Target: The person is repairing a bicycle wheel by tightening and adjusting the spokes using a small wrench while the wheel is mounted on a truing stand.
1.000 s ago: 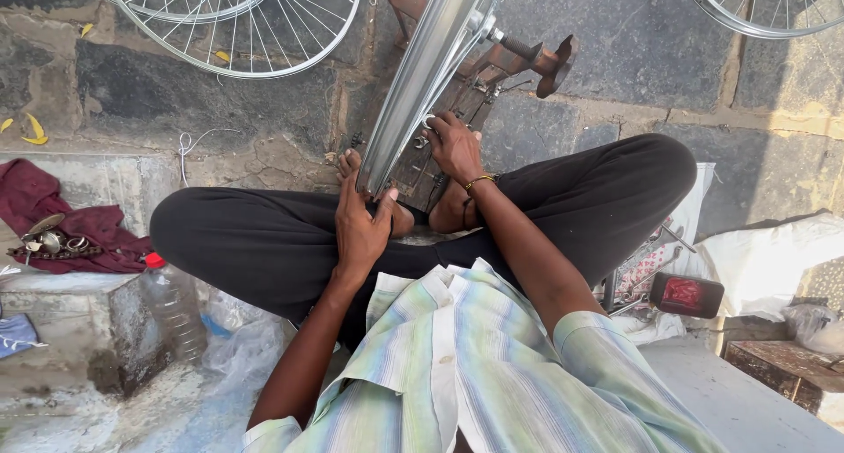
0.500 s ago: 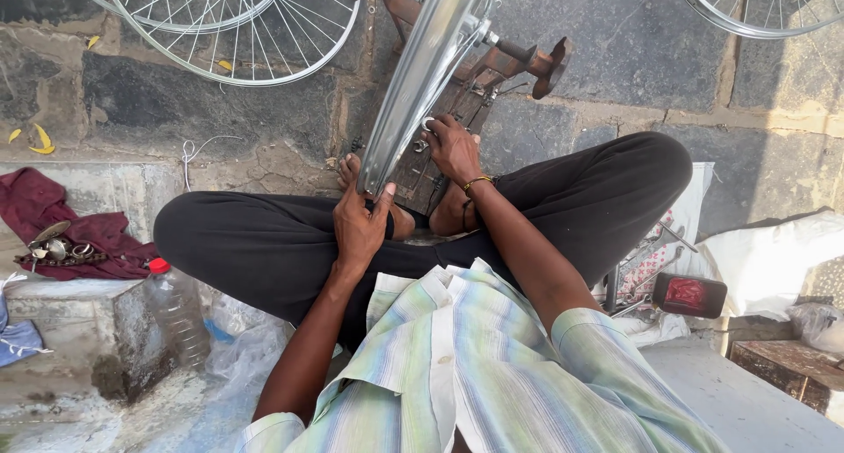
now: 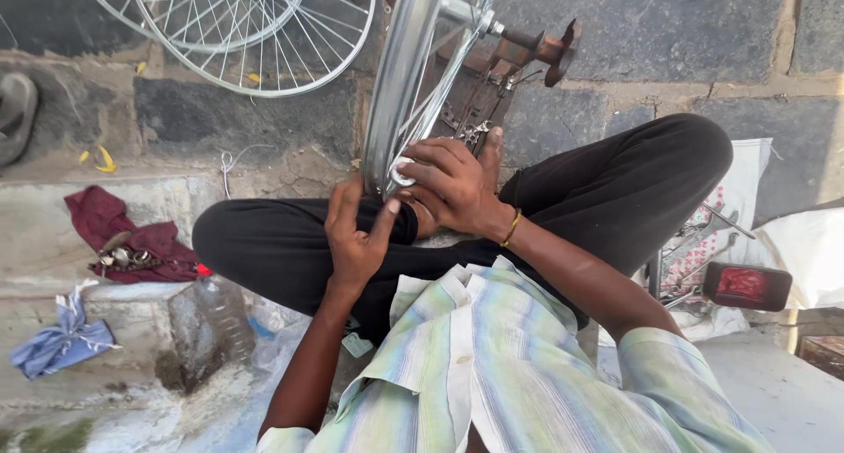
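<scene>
The left hand [image 3: 356, 233] braces the wheel rim [image 3: 400, 84]; the right hand [image 3: 453, 185] has its fingers pinching a small metal piece [image 3: 402, 173], which may slip off if the rim turns.

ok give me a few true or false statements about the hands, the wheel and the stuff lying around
1. Both hands touch the shiny silver bicycle wheel rim. True: left hand and right hand meet at its lower edge.
2. The right wrist is bare. False: it wears a thin yellow bangle.
3. A dark red cloth lies left of the knee. True.
4. The crumpled blue cloth lies on the person's lap. False: it lies on the ground at far left.
5. The person wears white trousers. False: the trousers are black.
</scene>
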